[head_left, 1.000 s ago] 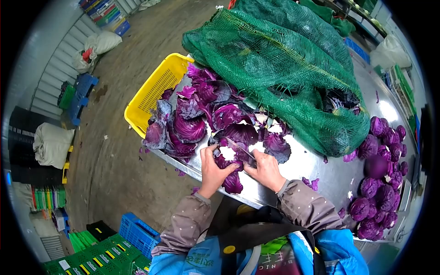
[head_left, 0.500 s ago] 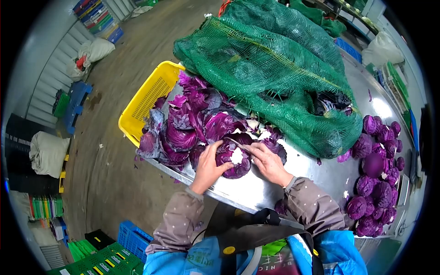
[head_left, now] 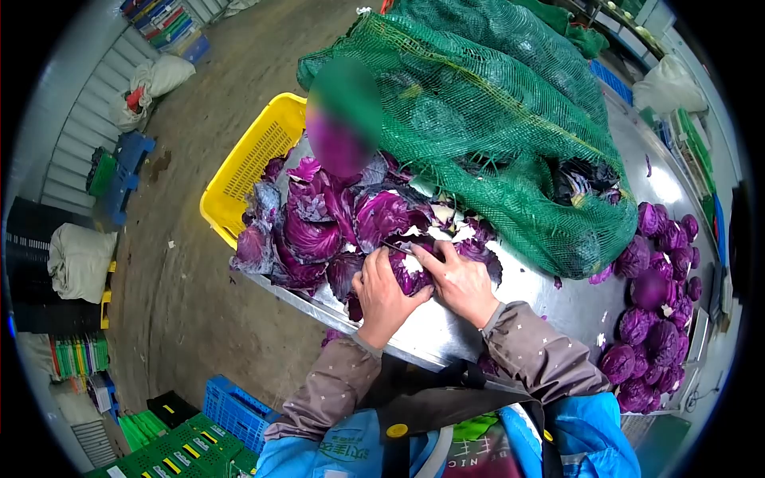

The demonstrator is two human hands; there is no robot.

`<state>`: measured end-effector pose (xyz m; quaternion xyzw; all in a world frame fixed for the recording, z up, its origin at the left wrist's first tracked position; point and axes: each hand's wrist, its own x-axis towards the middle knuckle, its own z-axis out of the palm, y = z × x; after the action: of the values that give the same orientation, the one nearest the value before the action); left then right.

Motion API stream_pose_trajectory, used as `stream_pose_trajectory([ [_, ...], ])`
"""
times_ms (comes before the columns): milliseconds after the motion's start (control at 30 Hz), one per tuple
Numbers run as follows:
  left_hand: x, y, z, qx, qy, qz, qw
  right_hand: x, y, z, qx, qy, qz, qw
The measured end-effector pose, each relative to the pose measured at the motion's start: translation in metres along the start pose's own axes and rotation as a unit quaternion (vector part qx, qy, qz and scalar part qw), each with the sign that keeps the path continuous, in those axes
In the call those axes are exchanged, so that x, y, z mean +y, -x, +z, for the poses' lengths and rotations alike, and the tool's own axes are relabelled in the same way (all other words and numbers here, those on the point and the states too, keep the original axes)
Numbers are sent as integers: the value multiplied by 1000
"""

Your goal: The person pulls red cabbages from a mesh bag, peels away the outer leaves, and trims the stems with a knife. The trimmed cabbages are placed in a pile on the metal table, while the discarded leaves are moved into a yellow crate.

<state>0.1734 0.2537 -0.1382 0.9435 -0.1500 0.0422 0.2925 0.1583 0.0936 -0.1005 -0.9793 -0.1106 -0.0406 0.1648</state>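
A red cabbage [head_left: 409, 269] with a pale cut patch sits between my hands, low over the near edge of the metal table. My left hand [head_left: 384, 296] wraps its left side, fingers curled over the leaves. On the other side my right hand [head_left: 464, 285] presses close against the head. A knife [head_left: 396, 248], only a thin strip of it showing, runs from my right fingers across the top of the cabbage; its handle is hidden in the hand. Loose purple outer leaves [head_left: 315, 231] lie heaped just beyond and left of my hands.
A yellow basket [head_left: 253, 163] stands behind the leaf heap. Green mesh sacks [head_left: 494, 135] of cabbages cover the far side of the metal table [head_left: 550, 319]. Trimmed red cabbages [head_left: 649, 334] are piled at the right. Blue crates [head_left: 235, 410] stand on the floor at lower left.
My left hand has shifted slightly right and down around the cabbage. My right hand has moved left, over its top, so less of the knife and cabbage shows.
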Motion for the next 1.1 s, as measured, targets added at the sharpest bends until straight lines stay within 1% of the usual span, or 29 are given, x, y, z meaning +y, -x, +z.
stream_pose_trajectory([
  [67, -2, -6, 2, 2, 17, -12, 1000, 3, -13, -4, 1, 41, -25, 999],
  [200, -2, -12, 4, -13, 27, -42, 999, 19, -36, 0, -29, 45, -71, 996],
  [233, 0, -13, 2, -5, 23, -18, 1000, 20, -39, 0, -2, 37, -78, 996],
  [267, 2, -12, 0, 2, 21, 6, 1000, 28, -46, 4, -6, 43, -74, 996],
  [300, 7, -4, 1, 32, 10, 36, 999, 34, -56, 5, -8, 51, -71, 996],
  [333, 4, -5, 1, 27, 32, 23, 999, 34, -59, 5, -4, 50, -99, 994],
  [367, 0, -1, 0, 15, 53, 9, 998, 32, -60, 5, -16, 56, -102, 993],
  [400, -5, 5, -3, 11, 52, 10, 999, 29, -56, 8, -25, 12, -79, 996],
  [433, -10, 7, -5, 9, 59, 40, 997, 29, -58, 9, -32, -27, -63, 997],
  [467, -13, 11, -7, 7, 65, 69, 995, 34, -58, 16, -48, -22, -13, 999],
  [500, -16, 20, -8, -10, 67, 75, 995, 41, -54, 28, -64, -21, 41, 997],
  [533, -14, 29, -12, -17, 41, 70, 997, 47, -50, 37, -47, -89, 96, 990],
  [567, -13, 39, -15, -24, 16, 65, 997, 53, -42, 43, -20, -130, 119, 984],
  [600, -15, 48, -19, -35, 33, 55, 997, 51, -37, 38, -26, -151, 136, 979],
  [633, -19, 54, -24, -22, 35, 67, 997, 50, -31, 32, -30, -170, 154, 973],
  [667, -21, 59, -30, -24, 8, 56, 998, 47, -24, 24, -54, -156, 157, 974],
  [700, -15, 62, -41, -26, -19, 44, 999, 37, -16, 11, -40, -175, 166, 970],
  [733, -9, 65, -46, -31, -59, 8, 998, 29, -9, 3, -34, -178, 171, 968],
  [767, -9, 63, -53, -100, -2, -38, 994, 21, -3, -1, -28, -182, 176, 967],
  [800, -10, 63, -51, -77, 81, -41, 993, 14, 4, -1, 7, -197, 169, 966],
  [833, -15, 63, -47, -53, 161, -43, 985, 5, 10, -7, 3, -194, 169, 966],
  [867, -19, 58, -42, -52, 160, -42, 985, -2, 15, -9, 33, -195, 130, 972],
  [900, -24, 54, -36, -38, 163, -59, 984, -8, 22, -10, 60, -196, 93, 974],
  [933, -27, 49, -31, -24, 166, -75, 983, -12, 25, -14, 71, -186, 76, 977],
  [967, -32, 43, -30, -43, 132, -75, 987, -11, 26, -14, 70, -186, 79, 977],
  [1033, -43, 37, -23, -64, 223, -102, 967, 1, 22, -15, 64, -170, 134, 974],
  [1100, -46, 37, -20, -57, 236, -84, 967, 23, 15, -5, 85, -214, 255, 939],
])
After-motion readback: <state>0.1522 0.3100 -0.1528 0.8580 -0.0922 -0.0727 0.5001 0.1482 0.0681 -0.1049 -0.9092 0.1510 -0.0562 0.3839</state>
